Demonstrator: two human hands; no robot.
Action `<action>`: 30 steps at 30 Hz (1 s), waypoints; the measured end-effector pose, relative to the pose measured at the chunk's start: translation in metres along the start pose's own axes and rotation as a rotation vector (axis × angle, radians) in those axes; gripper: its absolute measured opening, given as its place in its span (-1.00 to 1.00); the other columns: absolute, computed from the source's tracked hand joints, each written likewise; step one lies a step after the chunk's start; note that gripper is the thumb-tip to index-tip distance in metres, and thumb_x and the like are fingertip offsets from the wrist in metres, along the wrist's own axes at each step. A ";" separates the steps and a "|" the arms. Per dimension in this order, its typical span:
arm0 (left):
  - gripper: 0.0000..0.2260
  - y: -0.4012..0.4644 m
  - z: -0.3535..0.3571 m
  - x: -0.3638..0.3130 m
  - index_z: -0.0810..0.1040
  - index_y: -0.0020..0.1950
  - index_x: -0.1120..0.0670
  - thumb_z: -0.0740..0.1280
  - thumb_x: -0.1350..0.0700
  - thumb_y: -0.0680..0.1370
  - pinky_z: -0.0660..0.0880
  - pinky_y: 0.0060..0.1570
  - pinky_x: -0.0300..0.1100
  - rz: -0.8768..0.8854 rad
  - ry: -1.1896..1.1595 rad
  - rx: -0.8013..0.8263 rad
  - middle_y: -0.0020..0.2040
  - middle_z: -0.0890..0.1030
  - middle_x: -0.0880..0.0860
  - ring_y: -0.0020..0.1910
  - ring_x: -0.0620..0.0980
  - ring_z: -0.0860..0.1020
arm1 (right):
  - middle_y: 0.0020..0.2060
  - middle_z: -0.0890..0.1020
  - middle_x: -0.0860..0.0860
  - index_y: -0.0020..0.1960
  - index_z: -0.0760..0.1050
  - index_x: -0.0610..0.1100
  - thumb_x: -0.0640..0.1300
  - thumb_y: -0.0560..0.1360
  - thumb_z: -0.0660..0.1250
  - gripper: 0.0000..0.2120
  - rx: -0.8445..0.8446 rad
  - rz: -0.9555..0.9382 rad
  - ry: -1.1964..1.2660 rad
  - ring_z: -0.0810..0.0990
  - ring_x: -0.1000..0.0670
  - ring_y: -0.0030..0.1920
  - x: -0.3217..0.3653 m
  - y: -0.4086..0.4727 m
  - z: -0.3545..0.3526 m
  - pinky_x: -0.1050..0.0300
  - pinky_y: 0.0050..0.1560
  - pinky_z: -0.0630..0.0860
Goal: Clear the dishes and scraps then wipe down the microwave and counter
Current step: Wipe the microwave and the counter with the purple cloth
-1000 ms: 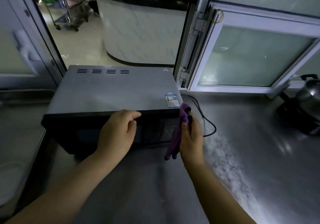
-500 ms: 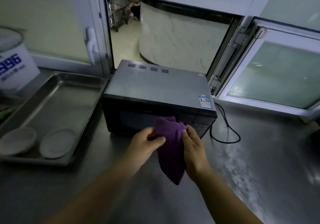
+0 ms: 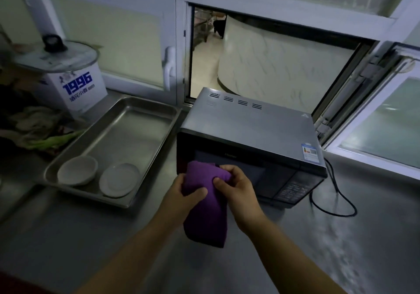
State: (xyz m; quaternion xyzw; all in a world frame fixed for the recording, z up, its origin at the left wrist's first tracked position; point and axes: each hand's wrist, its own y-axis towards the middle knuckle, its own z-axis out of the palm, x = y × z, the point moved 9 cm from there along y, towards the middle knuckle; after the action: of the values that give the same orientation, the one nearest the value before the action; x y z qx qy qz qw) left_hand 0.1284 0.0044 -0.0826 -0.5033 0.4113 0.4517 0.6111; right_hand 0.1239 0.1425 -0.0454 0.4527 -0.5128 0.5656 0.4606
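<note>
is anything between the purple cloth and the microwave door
Nothing visible. Both hands, left hand and right hand, hold the purple cloth up in front of the microwave door, with only open air between.

Looking forward and steeply down from head height through 1 wide-angle lens, sitting close above the steel counter (image 3: 341,237). Facing the microwave (image 3: 250,130) and the open serving window (image 3: 261,59) behind it, taking in the metal tray (image 3: 127,121) at left and both forearms rising from the bottom edge. Bending straight lines near the borders, with no 2nd view sharing the scene.
</note>
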 end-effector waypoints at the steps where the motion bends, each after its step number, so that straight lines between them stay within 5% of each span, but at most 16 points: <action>1: -0.37 0.005 -0.005 0.000 0.46 0.17 -0.01 0.50 -0.06 0.14 0.57 -0.08 -0.02 -0.009 -0.017 0.020 0.07 0.62 0.11 -0.01 0.07 0.62 | -0.05 0.61 -0.05 0.09 0.46 -0.10 -0.23 0.48 0.34 -0.80 0.004 -0.002 -0.015 0.62 -0.03 -0.08 0.001 0.007 0.008 0.06 -0.04 0.62; 6: -0.38 0.046 -0.050 -0.016 0.46 0.24 0.04 0.48 0.07 0.19 0.53 0.07 0.18 0.002 -0.048 -0.005 0.09 0.62 0.14 0.04 0.15 0.60 | -0.09 0.58 0.04 0.02 0.48 0.05 -0.19 0.46 0.38 -0.79 -0.006 -0.119 -0.311 0.59 0.00 -0.07 0.019 0.057 0.048 0.10 -0.05 0.61; 10: -0.55 0.093 -0.111 -0.040 0.45 0.16 -0.03 0.47 0.11 0.31 0.56 -0.05 -0.03 0.083 0.034 -0.169 -0.01 0.61 -0.02 -0.07 0.00 0.60 | -0.21 0.60 0.12 -0.05 0.50 0.05 -0.22 0.45 0.39 -0.81 -0.208 -0.321 -0.529 0.56 0.21 -0.20 0.058 0.110 0.056 0.34 -0.13 0.51; 14: -0.77 0.140 -0.156 -0.057 0.42 0.00 -0.09 0.40 0.09 0.42 0.49 -0.25 -0.18 0.191 0.248 -0.321 -0.16 0.55 -0.11 -0.19 -0.11 0.54 | -0.09 0.63 -0.04 0.04 0.53 -0.08 -0.25 0.50 0.31 -0.85 -0.441 -0.431 -0.798 0.57 0.06 -0.12 0.088 0.154 0.052 0.11 -0.08 0.54; 18: -0.91 0.178 -0.147 -0.060 0.45 -0.08 -0.07 0.34 0.07 0.49 0.37 -0.38 -0.33 0.227 0.403 -0.240 -0.25 0.54 -0.07 -0.28 -0.10 0.51 | -0.04 0.60 -0.11 0.08 0.53 -0.15 -0.26 0.51 0.29 -0.84 -0.511 -0.443 -1.010 0.55 0.00 -0.06 0.096 0.185 0.062 0.00 -0.03 0.54; 20: -0.92 0.182 -0.125 -0.058 0.50 0.00 -0.04 0.24 0.05 0.54 0.43 -0.28 -0.28 0.288 0.425 -0.110 -0.19 0.57 -0.02 -0.22 -0.04 0.53 | -0.05 0.61 -0.13 0.06 0.54 -0.20 -0.29 0.49 0.31 -0.83 -0.530 -0.485 -1.113 0.55 -0.05 -0.04 0.099 0.195 0.069 -0.03 -0.03 0.54; 23: -0.65 0.172 -0.100 -0.051 0.48 0.20 0.05 0.00 -0.01 0.59 0.48 -0.06 0.00 0.397 0.430 0.071 -0.03 0.58 0.09 -0.06 0.11 0.52 | -0.03 0.62 -0.10 0.09 0.55 -0.19 -0.29 0.48 0.31 -0.80 -0.543 -0.462 -1.222 0.54 -0.08 0.03 0.100 0.210 0.071 -0.06 0.03 0.50; 27: -0.58 0.173 -0.105 -0.046 0.36 0.38 0.02 -0.01 -0.04 0.58 0.29 0.12 -0.30 0.484 0.565 0.050 0.22 0.47 -0.02 0.14 -0.10 0.38 | 0.03 0.62 -0.11 0.13 0.53 -0.17 -0.25 0.49 0.30 -0.77 -0.478 -0.408 -1.374 0.51 -0.13 0.10 0.096 0.233 0.075 -0.05 0.13 0.41; 30: -0.57 0.180 -0.099 -0.048 0.31 0.42 0.03 0.02 -0.04 0.57 0.21 0.16 -0.29 0.531 0.659 0.058 0.31 0.40 0.03 0.18 -0.06 0.32 | 0.04 0.60 -0.12 0.13 0.53 -0.14 -0.16 0.52 0.27 -0.80 -0.375 -0.363 -1.498 0.49 -0.13 0.08 0.088 0.250 0.083 -0.01 0.11 0.34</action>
State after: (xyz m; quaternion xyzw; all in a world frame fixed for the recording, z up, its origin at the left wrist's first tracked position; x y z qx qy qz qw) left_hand -0.0624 -0.0846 -0.0962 -0.4799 0.7127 0.3964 0.3234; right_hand -0.1341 0.0527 0.0058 0.7042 -0.6912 -0.0692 0.1468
